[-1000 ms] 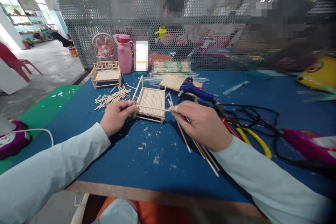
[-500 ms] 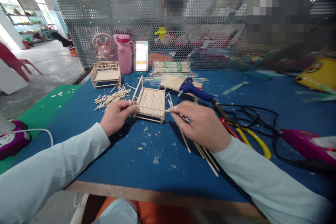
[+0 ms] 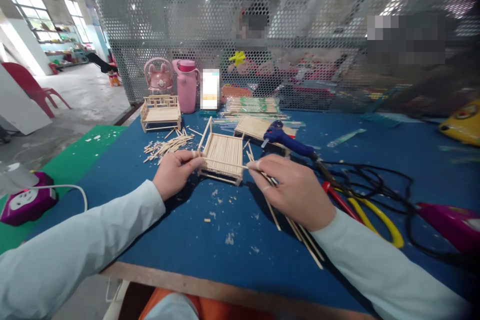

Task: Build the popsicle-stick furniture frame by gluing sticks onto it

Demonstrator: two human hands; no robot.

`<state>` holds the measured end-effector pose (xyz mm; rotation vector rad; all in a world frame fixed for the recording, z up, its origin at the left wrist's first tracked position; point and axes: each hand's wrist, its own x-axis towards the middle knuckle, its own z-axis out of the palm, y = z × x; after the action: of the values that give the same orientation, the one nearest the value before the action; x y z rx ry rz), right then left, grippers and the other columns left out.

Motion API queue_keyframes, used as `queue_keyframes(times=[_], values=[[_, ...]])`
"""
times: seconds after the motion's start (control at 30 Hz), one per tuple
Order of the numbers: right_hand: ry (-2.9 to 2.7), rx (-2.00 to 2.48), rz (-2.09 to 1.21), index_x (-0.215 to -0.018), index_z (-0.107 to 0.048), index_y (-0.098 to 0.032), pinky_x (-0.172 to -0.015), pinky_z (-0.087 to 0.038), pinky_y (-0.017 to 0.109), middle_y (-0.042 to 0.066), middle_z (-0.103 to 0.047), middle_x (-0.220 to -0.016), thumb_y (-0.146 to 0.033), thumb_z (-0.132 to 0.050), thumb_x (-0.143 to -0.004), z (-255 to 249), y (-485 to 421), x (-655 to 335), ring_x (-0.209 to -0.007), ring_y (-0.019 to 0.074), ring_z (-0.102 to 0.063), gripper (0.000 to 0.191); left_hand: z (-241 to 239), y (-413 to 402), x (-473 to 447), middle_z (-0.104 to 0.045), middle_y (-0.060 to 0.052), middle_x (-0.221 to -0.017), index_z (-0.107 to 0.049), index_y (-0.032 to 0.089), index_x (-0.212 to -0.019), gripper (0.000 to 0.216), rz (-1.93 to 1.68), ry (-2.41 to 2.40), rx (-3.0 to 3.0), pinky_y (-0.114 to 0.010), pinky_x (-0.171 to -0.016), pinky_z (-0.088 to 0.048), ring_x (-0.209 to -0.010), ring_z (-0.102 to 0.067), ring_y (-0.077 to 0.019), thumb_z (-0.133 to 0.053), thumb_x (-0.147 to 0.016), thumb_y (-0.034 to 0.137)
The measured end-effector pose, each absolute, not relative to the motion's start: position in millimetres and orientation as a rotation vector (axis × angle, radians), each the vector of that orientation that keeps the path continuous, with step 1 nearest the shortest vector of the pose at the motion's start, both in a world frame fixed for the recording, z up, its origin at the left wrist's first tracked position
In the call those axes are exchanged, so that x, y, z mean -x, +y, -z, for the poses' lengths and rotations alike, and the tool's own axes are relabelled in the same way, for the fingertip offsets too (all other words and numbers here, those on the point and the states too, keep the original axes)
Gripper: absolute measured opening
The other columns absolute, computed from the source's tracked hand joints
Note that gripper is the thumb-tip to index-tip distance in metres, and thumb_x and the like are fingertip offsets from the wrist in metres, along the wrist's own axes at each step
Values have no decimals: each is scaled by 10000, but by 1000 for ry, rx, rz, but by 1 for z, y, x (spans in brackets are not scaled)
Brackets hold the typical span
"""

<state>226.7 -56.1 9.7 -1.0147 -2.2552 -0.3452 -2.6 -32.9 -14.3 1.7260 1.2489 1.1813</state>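
Sitting mid-bench on the blue mat (image 3: 195, 230), the stick frame (image 3: 224, 156) was held between both hands. The left hand (image 3: 175, 174) pinched its left corner; the right hand (image 3: 291, 189) pinched a thin stick (image 3: 225, 162) laid across its near edge, with more sticks (image 3: 296, 227) trailing under the palm. Behind the frame lay a blue glue gun (image 3: 287, 141), its black cable (image 3: 371, 180) looping toward the right edge beside yellow pliers (image 3: 371, 215). Loose offcuts (image 3: 165, 145), a finished small bench (image 3: 160, 113) and a pink bottle (image 3: 186, 86) stood toward the far left corner, against a perforated screen (image 3: 262, 5). A green mat (image 3: 56, 160) and purple power strip (image 3: 26, 203) lay at the left edge.
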Motion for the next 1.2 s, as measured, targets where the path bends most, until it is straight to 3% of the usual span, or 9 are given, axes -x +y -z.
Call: queue_keyframes(times=[0.67,1.2], values=[[-2209,1093,421,-749,-656,-165,-629,-451,260,43,-687,-749,-195,-511,-822,-6,-55,-219,-728,170,-631,165,12,-35,1,-710,-41,-801,-682,154,-680,198,-1194,1260,-1679,-282,-764,-457,-758,-608,-167,-609,-713,336],[-2224,1020,366,-746,-630,-169,-634,-467,258,45,-676,-726,-209,-504,-838,-7,-53,-222,-700,162,-625,161,15,-35,0,-702,-49,-822,-695,130,-779,223,-1210,1245,-1643,-284,-774,-447,-769,-597,-159,-600,-729,325]])
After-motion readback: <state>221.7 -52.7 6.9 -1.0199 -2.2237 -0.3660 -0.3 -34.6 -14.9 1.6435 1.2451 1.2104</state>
